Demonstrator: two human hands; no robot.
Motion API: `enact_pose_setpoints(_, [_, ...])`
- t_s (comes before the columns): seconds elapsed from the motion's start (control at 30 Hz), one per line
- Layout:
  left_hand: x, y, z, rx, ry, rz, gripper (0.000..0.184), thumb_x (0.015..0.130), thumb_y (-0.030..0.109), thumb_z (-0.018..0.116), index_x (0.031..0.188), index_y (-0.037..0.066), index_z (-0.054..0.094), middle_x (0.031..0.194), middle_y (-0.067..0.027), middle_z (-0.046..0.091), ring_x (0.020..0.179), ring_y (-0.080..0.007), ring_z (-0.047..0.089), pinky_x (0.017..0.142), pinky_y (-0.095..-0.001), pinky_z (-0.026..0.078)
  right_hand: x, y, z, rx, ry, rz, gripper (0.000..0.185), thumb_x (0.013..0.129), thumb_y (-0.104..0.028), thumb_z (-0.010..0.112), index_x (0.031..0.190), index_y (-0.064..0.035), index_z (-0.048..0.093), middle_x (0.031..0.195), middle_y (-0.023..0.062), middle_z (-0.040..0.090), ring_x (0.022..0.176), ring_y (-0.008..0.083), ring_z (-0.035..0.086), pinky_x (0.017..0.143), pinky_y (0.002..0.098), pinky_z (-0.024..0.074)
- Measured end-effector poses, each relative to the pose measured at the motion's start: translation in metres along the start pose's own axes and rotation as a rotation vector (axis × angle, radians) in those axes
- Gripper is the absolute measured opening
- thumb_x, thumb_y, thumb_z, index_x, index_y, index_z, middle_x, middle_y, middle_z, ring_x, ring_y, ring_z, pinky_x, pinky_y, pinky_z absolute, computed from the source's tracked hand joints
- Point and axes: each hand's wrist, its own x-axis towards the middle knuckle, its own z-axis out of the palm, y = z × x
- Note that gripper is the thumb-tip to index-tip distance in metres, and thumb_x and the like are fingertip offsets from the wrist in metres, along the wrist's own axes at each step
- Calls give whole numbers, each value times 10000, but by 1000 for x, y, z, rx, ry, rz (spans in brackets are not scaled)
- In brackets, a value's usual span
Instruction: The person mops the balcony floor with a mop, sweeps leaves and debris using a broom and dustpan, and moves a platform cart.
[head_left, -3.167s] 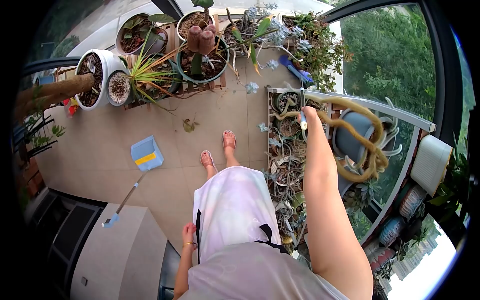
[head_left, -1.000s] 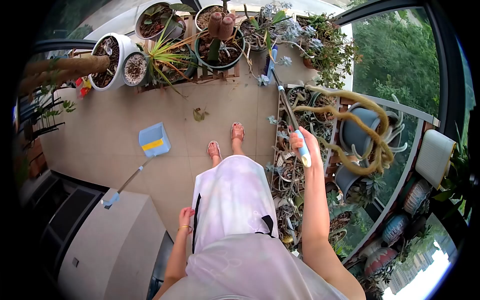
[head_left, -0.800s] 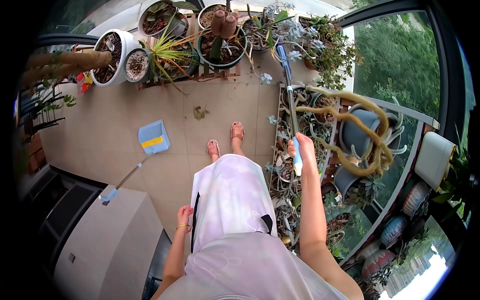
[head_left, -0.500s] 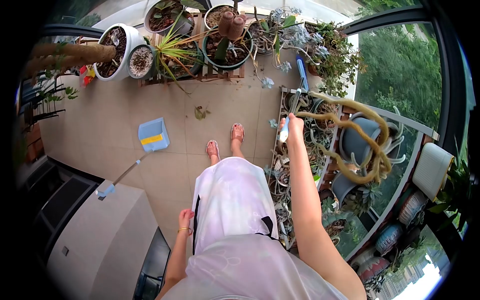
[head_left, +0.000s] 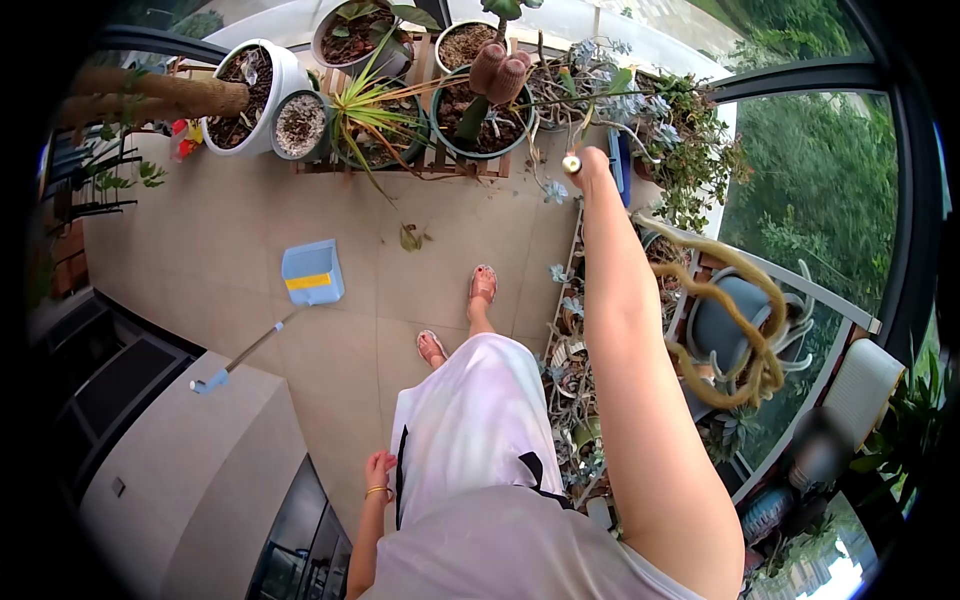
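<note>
Nearest, at seven o'clock in the view, the left hand (head_left: pixel 380 472) hangs beside the skirt (head_left: pixel 472 425), its grip loosely open. At nine o'clock the blue dustpan (head_left: pixel 313 270) lies on the tiled floor (head_left: pixel 225 240). Farther off, at one o'clock, the right hand's (head_left: pixel 592 166) grip is closed around the broom handle (head_left: pixel 571 164), seen end-on; the blue broom head (head_left: pixel 621 165) shows just beside the wrist.

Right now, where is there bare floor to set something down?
Bare floor lies between the dustpan and the sandaled feet, and between the dustpan and the white pot. A dry leaf lies ahead of the feet. Plants crowd the right side, and it looks tight around the right hand.
</note>
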Motion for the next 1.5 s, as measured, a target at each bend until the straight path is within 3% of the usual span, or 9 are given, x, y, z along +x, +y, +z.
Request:
enact_pose_setpoints(0.3, [16,-37,-14,-53,-11,71,218,859,226,519,918,23,572,872,-83,604,814,-162,571,768,-285,456,-81,81,-149,-1206,-22,-246,261,827,-106,409,688,107,470,544,188,552,426,271,565,421,368,476])
enact_pose_setpoints(0.37, [33,-38,-21,-18,-70,99,216,858,223,518,925,22,563,864,-77,604,814,-159,570,764,-283,456,-86,99,-170,-1323,21,-210,279,876,-154,422,878,122,460,656,201,578,475,281,591,388,359,488])
enact_pose_setpoints(0.77, [81,-39,-90,13,-165,154,227,860,312,511,973,116,537,882,-14,602,810,-98,560,709,-241,402,-101,258,-263,-1776,60,-331,235,857,-118,430,948,98,436,747,245,590,542,306,614,475,353,514])
enact_pose_setpoints(0.9, [99,-61,-136,38,-133,157,235,857,319,509,980,121,538,913,-17,600,843,-104,567,695,-248,408,-116,320,-296,-2183,-214,-489,284,858,-145,433,971,115,414,800,268,595,559,333,618,508,369,520])
enact_pose_setpoints(0.97, [110,-78,-158,37,-134,196,240,855,323,509,984,122,534,913,-13,600,829,-108,573,682,-250,413,-152,346,-300,-1705,-37,-360,301,859,-164,435,941,126,434,786,270,595,547,336,616,493,368,516])
enact_pose_setpoints(1.13, [137,-102,-200,64,-128,184,247,848,317,521,986,111,530,901,-24,600,816,-122,582,682,-271,431,-201,414,-347,-1520,-80,-458,281,861,-179,420,881,100,446,642,218,586,484,296,602,438,377,490])
enact_pose_setpoints(1.23, [161,-114,-214,132,-147,211,246,844,318,526,974,110,527,894,-27,599,810,-122,583,681,-275,434,-286,408,-344,-1406,-134,-156,255,832,-134,431,932,100,449,770,256,591,578,339,614,546,390,512])
enact_pose_setpoints(1.33, [160,-109,-213,177,-148,219,243,845,319,525,960,105,528,892,-29,599,801,-119,585,681,-268,434,-284,426,-390,-1233,-284,-261,182,840,-147,433,784,25,451,516,109,486,359,199,491,323,313,383])
enact_pose_setpoints(1.5, [151,-112,-204,248,-188,276,229,845,298,530,951,95,530,854,-22,604,788,-107,586,644,-239,426,-353,412,-401,-977,-236,-143,179,860,-174,423,758,-30,453,499,54,452,368,140,449,310,274,369])
